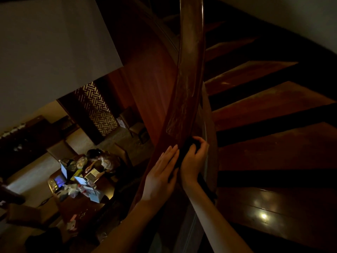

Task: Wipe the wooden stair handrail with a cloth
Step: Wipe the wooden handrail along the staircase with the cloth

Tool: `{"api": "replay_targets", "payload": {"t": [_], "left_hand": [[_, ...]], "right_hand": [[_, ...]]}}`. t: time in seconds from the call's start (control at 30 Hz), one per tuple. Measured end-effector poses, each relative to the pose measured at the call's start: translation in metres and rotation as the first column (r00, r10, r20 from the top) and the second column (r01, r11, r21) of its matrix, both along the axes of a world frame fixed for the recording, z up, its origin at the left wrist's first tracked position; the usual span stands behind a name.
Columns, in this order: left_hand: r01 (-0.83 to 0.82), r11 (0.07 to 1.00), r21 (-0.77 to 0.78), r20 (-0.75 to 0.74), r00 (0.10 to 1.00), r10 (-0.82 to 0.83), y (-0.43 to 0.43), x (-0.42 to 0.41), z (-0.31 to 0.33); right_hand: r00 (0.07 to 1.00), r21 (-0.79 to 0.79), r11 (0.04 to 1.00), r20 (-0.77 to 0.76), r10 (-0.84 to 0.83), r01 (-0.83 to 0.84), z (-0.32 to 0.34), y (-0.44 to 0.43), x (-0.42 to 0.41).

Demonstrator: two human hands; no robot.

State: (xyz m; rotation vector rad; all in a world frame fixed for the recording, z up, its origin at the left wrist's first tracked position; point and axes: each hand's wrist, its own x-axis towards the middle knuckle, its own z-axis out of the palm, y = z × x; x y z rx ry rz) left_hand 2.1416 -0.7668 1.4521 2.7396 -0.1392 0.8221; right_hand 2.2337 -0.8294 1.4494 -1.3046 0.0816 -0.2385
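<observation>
Handrail slopes away right in front of me, stiff glossy wood, likely slick. My left hand rests flat on top, and my right hand grips the soft dark cloth against its side.

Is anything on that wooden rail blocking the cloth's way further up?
Nothing visible does. Above the cloth in the right hand, the handrail runs bare to the frame's top; the left hand lies flat beside the cloth, not ahead.
</observation>
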Motion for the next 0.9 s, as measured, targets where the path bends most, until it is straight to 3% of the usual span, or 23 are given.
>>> {"api": "replay_targets", "payload": {"t": [0.13, 0.33, 0.57, 0.77, 0.9], "left_hand": [[0.000, 1.000, -0.015, 0.022, 1.000, 0.000, 0.000, 0.001, -0.002], [0.008, 1.000, -0.025, 0.044, 0.999, -0.007, 0.001, 0.001, -0.003], [0.011, 1.000, -0.016, 0.051, 0.999, -0.010, 0.000, 0.004, -0.006], [0.018, 1.000, -0.007, 0.062, 0.998, -0.018, 0.000, 0.004, -0.006], [0.015, 1.000, -0.023, 0.068, 0.998, -0.013, -0.001, 0.004, -0.005]], "right_hand": [[0.998, 0.103, 0.993, 0.026, 0.049, -0.051, -0.007, -0.002, -0.019], [0.964, 0.336, 0.936, -0.199, 0.179, -0.105, -0.016, -0.023, -0.019], [0.955, 0.258, 0.953, -0.203, 0.217, -0.162, -0.014, -0.034, -0.016], [0.994, 0.131, 0.987, -0.047, 0.101, -0.094, 0.038, -0.028, 0.052], [0.995, 0.130, 0.987, -0.015, 0.100, -0.098, 0.072, -0.032, 0.091]]}}
